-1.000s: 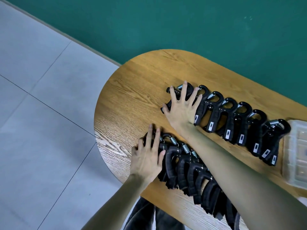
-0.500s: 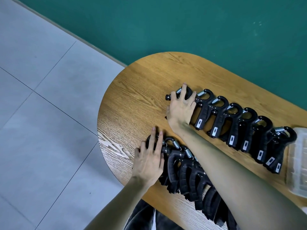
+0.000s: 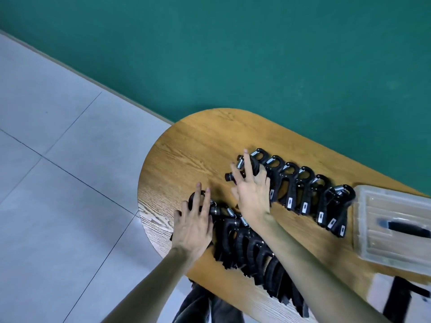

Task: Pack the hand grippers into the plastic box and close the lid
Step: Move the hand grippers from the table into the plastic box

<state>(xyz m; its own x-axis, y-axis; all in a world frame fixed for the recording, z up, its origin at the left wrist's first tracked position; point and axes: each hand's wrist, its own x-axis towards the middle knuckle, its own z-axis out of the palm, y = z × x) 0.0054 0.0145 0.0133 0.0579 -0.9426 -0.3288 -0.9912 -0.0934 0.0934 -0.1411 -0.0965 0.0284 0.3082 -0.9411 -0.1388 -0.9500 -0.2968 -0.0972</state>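
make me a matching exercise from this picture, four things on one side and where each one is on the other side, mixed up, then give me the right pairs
Things:
1. left hand
2. right hand
3. plastic box
4. table

Places:
A. at the right edge of the picture, past the end of the far row of hand grippers
B. flat on the end of the near row of hand grippers
C. under both rows, its rounded end towards the floor tiles
D. on the end gripper of the far row

Pairs: 1-B, 2-D, 3-A, 4-C
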